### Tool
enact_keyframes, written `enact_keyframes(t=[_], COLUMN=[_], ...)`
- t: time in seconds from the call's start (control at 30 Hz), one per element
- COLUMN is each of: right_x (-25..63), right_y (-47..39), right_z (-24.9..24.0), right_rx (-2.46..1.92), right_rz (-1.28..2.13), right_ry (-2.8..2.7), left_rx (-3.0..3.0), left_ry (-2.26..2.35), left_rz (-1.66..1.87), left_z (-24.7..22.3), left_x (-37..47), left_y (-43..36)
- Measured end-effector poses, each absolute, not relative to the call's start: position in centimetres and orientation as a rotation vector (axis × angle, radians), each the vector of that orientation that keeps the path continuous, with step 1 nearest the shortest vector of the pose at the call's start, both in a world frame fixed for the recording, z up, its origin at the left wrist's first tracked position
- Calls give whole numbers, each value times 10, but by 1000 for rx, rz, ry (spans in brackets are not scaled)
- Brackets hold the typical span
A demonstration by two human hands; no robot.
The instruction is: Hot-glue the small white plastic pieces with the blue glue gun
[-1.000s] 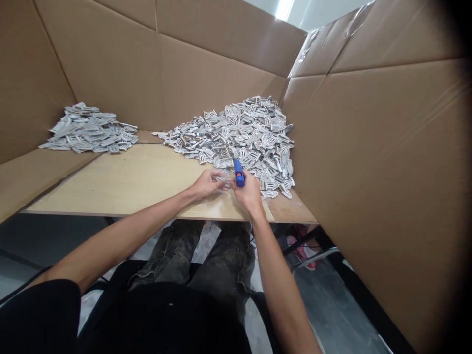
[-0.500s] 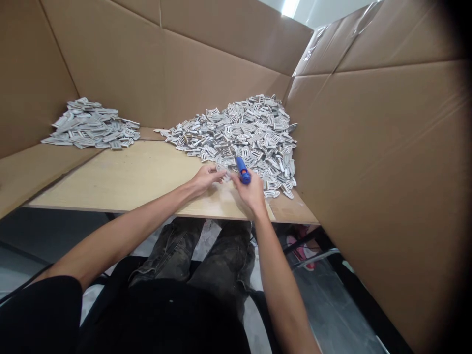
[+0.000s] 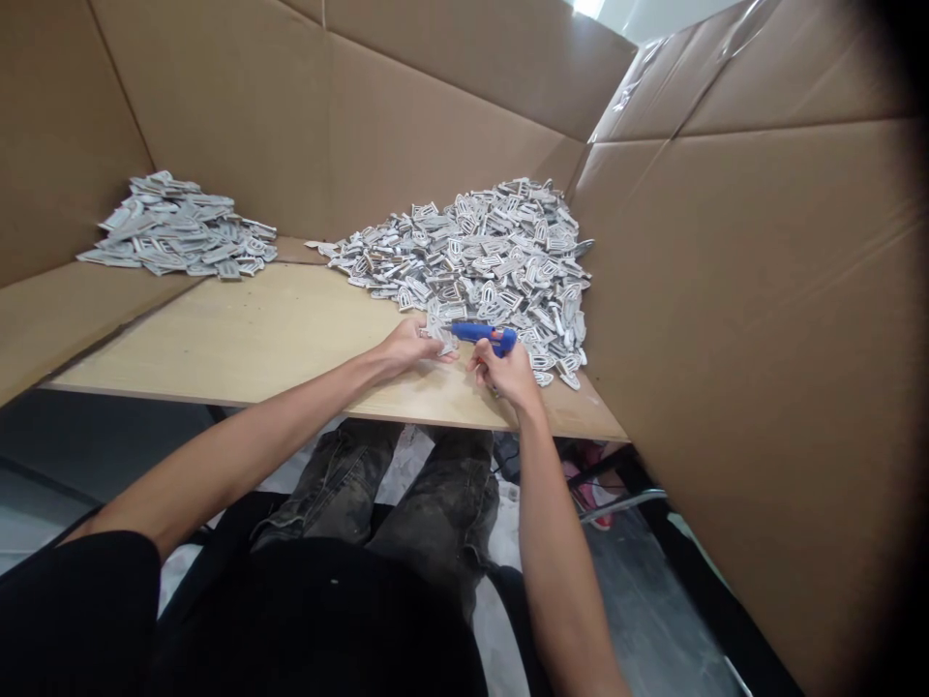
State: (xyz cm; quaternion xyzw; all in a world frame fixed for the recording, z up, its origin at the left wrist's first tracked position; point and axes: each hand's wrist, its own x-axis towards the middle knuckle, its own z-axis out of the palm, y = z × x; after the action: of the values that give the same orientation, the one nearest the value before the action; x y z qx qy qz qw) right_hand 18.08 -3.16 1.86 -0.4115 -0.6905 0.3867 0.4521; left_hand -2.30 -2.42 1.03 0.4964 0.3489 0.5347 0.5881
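Note:
My left hand (image 3: 415,345) pinches a pale grey slotted plastic piece (image 3: 438,334) just above the board. My right hand (image 3: 511,372) grips a blue tool with orange parts and a thin dark tip, which looks like a small glue gun (image 3: 475,332). Its tip points left and meets or nearly meets the held piece; I cannot tell which. Behind both hands rises a large heap of similar slotted grey pieces (image 3: 500,252). A smaller heap of grey pieces (image 3: 174,232) lies at the far left.
A pale wooden board (image 3: 239,334) forms the work surface, and its front edge lies above my legs. Tall cardboard walls (image 3: 450,106) close in the back and left, with another cardboard wall (image 3: 726,290) close on the right. Below on the right is a metal bar (image 3: 624,503).
The blue glue gun has swung from pointing away to pointing left at the held piece. My right hand has shifted slightly right and turned. The left hand keeps the piece.

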Motion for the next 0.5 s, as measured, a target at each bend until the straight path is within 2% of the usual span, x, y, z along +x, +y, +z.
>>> enact_keyframes(t=[0.5], right_x=[179], right_y=[-29], right_z=[15], right_rx=[-1015], right_rz=[835], right_ry=[-1798], left_rx=[1242], left_ry=[784], left_rz=[1213], left_z=[5], left_x=[-24], left_y=[-23])
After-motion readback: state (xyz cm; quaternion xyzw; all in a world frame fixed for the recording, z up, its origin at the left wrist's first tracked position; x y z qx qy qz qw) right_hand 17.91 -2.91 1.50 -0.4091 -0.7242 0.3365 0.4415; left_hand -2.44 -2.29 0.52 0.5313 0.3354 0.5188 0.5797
